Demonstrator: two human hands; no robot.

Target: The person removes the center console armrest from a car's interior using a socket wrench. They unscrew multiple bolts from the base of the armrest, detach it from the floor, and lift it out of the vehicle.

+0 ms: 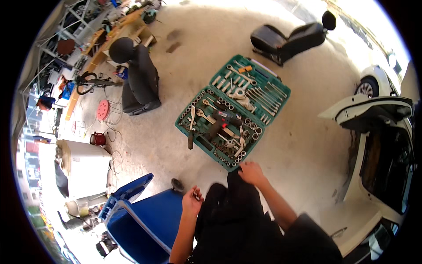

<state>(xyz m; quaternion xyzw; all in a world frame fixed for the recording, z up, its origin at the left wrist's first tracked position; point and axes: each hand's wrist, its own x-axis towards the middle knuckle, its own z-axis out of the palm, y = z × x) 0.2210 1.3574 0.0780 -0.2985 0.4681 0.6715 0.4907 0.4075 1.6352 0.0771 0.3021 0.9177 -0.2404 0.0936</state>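
Observation:
A green tool case [205, 137] lies unfolded on the floor in front of my knees, filled with sockets, spanners and ratchets. Across its near half rests a dark cordless power tool [218, 125] with a small red light. A ratchet with a dark handle [191, 132] sticks out over the left edge. My left hand [192, 201] is closed beside my left leg, its fingers curled round something small and dark that I cannot make out. By the case's near corner, over my right knee, my right hand [252, 173] has its fingers loosely stretched and holds nothing visible.
A blue wheeled bin [154, 215] with its lid open lies close at my left. Black car seats stand on the floor, one at the left [143, 79] and one at the far right [288, 42]. On the right is a white car [351, 207] with an open door [373, 110].

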